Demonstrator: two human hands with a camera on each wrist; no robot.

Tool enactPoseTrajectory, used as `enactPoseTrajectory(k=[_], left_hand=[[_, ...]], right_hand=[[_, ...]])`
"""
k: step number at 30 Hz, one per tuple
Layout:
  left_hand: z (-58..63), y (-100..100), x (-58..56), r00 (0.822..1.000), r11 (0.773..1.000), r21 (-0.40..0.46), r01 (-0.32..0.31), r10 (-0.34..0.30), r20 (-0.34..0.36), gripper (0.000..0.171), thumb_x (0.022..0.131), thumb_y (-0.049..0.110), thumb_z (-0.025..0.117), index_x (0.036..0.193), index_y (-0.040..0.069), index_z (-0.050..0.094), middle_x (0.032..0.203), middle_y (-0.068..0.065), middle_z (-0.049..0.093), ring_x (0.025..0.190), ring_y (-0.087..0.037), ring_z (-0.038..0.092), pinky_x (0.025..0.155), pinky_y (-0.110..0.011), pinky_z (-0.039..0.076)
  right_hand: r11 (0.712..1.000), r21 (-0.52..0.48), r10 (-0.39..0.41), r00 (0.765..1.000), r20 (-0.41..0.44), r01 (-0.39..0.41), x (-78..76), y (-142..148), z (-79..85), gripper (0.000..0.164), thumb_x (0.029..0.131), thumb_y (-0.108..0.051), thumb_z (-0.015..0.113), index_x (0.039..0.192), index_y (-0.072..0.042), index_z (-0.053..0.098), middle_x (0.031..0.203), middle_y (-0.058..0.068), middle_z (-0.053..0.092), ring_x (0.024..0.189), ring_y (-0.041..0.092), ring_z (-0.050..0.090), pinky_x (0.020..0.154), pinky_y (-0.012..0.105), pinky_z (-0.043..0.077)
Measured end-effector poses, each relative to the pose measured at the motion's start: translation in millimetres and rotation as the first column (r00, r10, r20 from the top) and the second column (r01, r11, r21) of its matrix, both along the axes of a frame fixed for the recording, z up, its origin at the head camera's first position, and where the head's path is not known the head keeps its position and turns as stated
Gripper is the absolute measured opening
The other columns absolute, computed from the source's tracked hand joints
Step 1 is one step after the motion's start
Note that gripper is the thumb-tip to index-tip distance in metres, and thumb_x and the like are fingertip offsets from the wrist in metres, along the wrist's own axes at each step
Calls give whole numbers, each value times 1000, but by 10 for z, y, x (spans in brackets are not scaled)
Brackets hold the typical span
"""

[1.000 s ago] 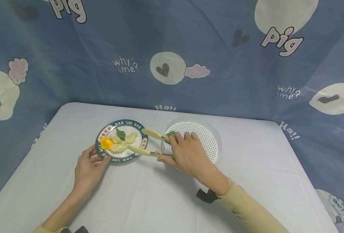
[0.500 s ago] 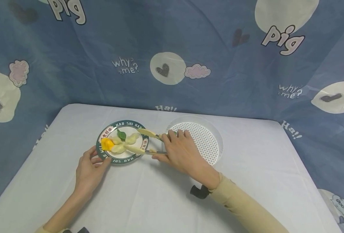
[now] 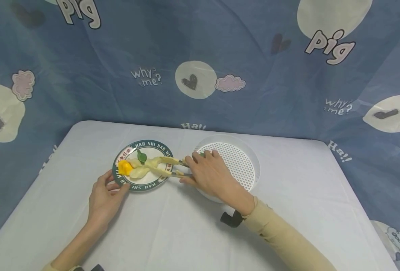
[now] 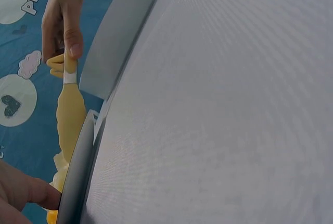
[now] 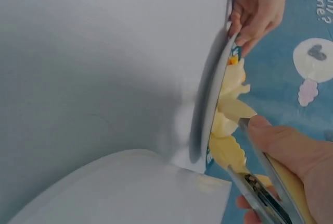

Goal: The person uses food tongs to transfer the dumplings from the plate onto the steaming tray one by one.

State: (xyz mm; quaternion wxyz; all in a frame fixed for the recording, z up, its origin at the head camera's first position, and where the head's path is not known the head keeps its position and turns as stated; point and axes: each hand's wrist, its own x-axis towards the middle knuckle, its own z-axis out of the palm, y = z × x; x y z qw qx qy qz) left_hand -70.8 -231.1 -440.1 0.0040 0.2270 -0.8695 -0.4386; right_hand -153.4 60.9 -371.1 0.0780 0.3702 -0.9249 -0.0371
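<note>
The green-rimmed plate is held at its near left edge by the left hand, the rim being caught between thumb and fingers. It is set on the left half of the white-covered table. The tongs are gripped by the right hand, whose thumb and fingers are closed round the two arms. Their pale yellow ends are reached in over the right side of the plate and are held a little apart, with a pale dumpling lying between them near the tips. Whether it is pinched by the tongs cannot be told.

On the same plate, another dumpling is seen just beside the tips, nearer the front. A yellow piece is placed at the left edge, and a green piece is found toward the back, close to the dumplings.

To the right of the plate, a round white tray with a holed bottom is partly covered from view by the right hand. A tan sleeve is worn on the right arm, and a black band is seen near that wrist. Behind the table, a blue printed cloth is hung.
</note>
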Motion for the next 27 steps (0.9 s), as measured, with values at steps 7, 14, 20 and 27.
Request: enactPoseTrajectory(k=[7,14,20,27], left_hand=[[-7,-13,-3,1000,1000,-7,10,-10,-7,84,103,25,67,168,-4,22,157,-30,44,124,-38,60,74,-5,41],[-2,-10,-2,1000,1000,4,9,-9,4,85,104,25,67,169,-3,21,158,-29,44,124,-37,60,76,-7,42],[0,-4,3,1000,1000,-3,11,-11,-16,83,103,24,67,168,-4,23,157,-29,45,124,-38,60,75,-6,42],[-12,-2,8,1000,1000,4,11,-11,-23,83,103,24,67,168,-4,23,156,-29,45,124,-38,60,73,-5,41]], right_hand=[[1000,-11,19,999,-39,-20,-51,-42,-21,53,102,-68,59,118,-18,64,90,-1,56,76,22,50,71,35,43],[999,-7,41,996,-75,-42,-97,-84,-47,53,100,-69,61,115,-18,65,91,-1,60,75,23,53,68,34,44],[999,2,32,997,-72,-32,-90,-94,-42,50,102,-68,59,117,-21,66,94,-2,64,76,24,55,70,35,44],[999,-19,32,994,-104,-34,-65,-78,-95,46,103,-66,59,115,-22,66,90,-3,62,73,22,53,67,34,40]])
